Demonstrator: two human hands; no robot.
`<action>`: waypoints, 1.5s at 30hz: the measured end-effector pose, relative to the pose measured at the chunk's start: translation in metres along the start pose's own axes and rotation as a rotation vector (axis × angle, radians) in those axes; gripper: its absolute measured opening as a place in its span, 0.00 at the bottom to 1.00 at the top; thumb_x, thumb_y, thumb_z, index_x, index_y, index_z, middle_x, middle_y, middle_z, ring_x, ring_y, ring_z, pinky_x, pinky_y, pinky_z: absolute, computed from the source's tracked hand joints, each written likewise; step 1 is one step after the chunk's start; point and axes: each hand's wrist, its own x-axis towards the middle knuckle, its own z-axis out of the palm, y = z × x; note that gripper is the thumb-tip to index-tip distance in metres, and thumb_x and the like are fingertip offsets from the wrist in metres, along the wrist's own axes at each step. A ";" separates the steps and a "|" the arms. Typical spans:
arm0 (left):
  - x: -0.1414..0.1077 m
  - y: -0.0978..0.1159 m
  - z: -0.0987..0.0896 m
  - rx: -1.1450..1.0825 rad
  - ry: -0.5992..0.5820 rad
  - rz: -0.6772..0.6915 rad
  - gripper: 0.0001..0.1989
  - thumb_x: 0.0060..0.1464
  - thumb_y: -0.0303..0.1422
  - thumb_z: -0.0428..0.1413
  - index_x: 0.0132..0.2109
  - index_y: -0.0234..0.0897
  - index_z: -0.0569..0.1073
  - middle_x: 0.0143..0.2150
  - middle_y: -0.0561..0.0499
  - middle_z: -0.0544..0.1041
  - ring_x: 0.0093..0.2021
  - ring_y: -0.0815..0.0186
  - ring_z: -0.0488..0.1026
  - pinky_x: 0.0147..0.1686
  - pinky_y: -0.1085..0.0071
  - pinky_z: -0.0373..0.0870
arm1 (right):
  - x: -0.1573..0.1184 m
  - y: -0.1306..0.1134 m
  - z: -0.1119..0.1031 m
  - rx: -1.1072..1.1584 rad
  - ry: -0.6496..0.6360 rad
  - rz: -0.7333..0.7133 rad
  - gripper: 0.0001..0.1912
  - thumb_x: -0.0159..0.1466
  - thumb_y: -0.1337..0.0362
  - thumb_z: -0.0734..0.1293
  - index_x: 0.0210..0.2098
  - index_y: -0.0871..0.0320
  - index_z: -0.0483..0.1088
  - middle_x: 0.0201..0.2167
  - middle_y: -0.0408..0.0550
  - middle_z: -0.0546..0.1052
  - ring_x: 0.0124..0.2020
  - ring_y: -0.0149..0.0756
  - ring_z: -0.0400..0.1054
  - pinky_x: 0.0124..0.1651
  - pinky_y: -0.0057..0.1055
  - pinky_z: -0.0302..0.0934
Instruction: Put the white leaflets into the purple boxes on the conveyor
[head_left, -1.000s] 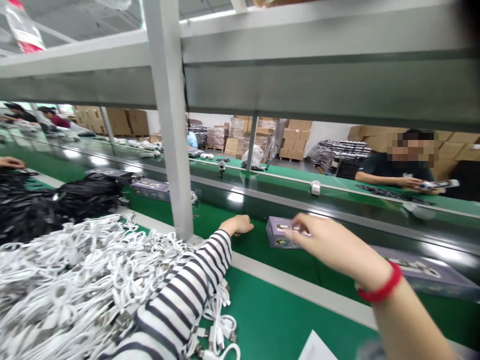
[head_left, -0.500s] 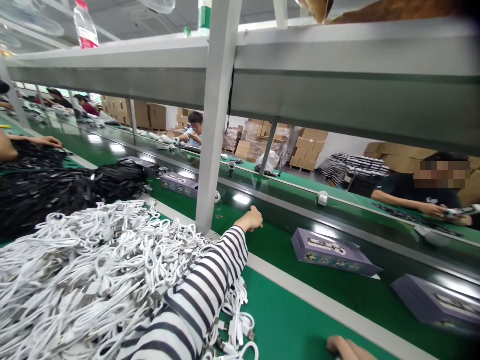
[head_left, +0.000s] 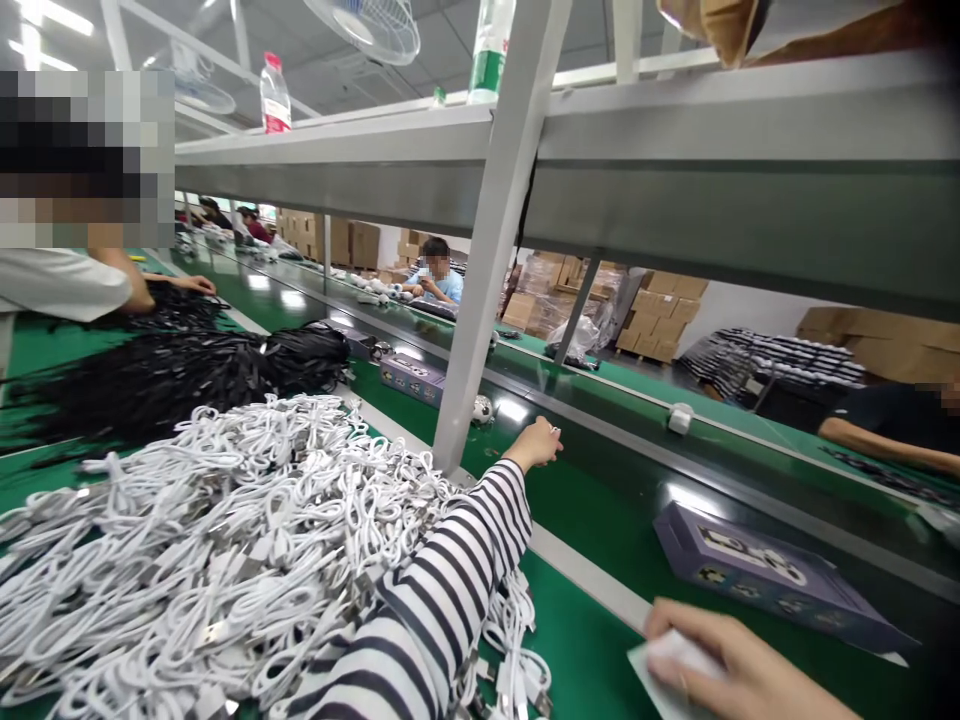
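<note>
My left arm, in a black-and-white striped sleeve, reaches over a heap of white charging cables [head_left: 247, 560] toward the dark green conveyor belt. My left hand [head_left: 536, 443] hovers over the belt with loosely bent fingers; a tiny white spot shows at the fingertips, too small to name. At the lower right, my right hand [head_left: 731, 655] pinches a piece of white paper [head_left: 660, 675] between thumb and fingers. Just beyond it, a purple printed box [head_left: 780, 575] lies on the belt. A small black-and-white ball-shaped item [head_left: 481, 408] sits beside the post, left of my left hand.
A slanted grey post [head_left: 491, 240] stands close to my left arm, under a long grey shelf [head_left: 712, 180]. Black straps or cords [head_left: 187, 380] lie piled at the left, by a co-worker's arm. Another purple box [head_left: 411, 378] is behind the post. People sit across the belt.
The view has turned left. My right hand has come further into view, showing the white paper. The near purple box has shifted right, and another box has left the view.
</note>
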 end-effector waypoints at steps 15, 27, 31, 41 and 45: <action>0.011 -0.001 -0.039 0.101 0.526 0.068 0.13 0.59 0.19 0.44 0.49 0.34 0.62 0.51 0.37 0.70 0.50 0.60 0.69 0.48 0.65 0.64 | 0.164 0.040 0.021 0.455 0.773 -0.028 0.23 0.50 0.42 0.67 0.29 0.57 0.72 0.22 0.42 0.70 0.26 0.38 0.62 0.28 0.30 0.54; -0.001 -0.003 -0.044 0.401 0.506 0.095 0.17 0.53 0.19 0.50 0.49 0.39 0.65 0.48 0.42 0.74 0.50 0.55 0.69 0.44 0.63 0.65 | 0.151 0.047 0.021 0.355 0.959 0.084 0.21 0.55 0.46 0.63 0.33 0.57 0.75 0.28 0.46 0.76 0.33 0.43 0.66 0.34 0.34 0.57; -0.001 -0.003 -0.053 0.492 0.484 0.094 0.16 0.54 0.20 0.50 0.49 0.40 0.67 0.47 0.43 0.75 0.49 0.55 0.69 0.43 0.65 0.66 | 0.149 0.044 0.021 0.474 0.973 0.067 0.19 0.52 0.50 0.66 0.33 0.59 0.77 0.36 0.50 0.78 0.39 0.47 0.68 0.39 0.35 0.59; -0.005 -0.010 -0.058 0.631 0.459 0.092 0.16 0.55 0.18 0.48 0.47 0.38 0.69 0.46 0.42 0.75 0.48 0.57 0.69 0.46 0.66 0.65 | 0.152 0.046 0.020 0.565 0.946 0.089 0.19 0.54 0.49 0.65 0.33 0.59 0.75 0.28 0.48 0.75 0.32 0.43 0.66 0.32 0.34 0.57; -0.003 -0.014 -0.054 0.674 0.397 0.120 0.18 0.53 0.16 0.49 0.47 0.38 0.70 0.46 0.43 0.75 0.48 0.58 0.70 0.47 0.67 0.64 | 0.153 0.043 0.019 0.546 0.952 0.094 0.17 0.54 0.51 0.64 0.31 0.58 0.74 0.30 0.47 0.75 0.34 0.44 0.66 0.34 0.34 0.57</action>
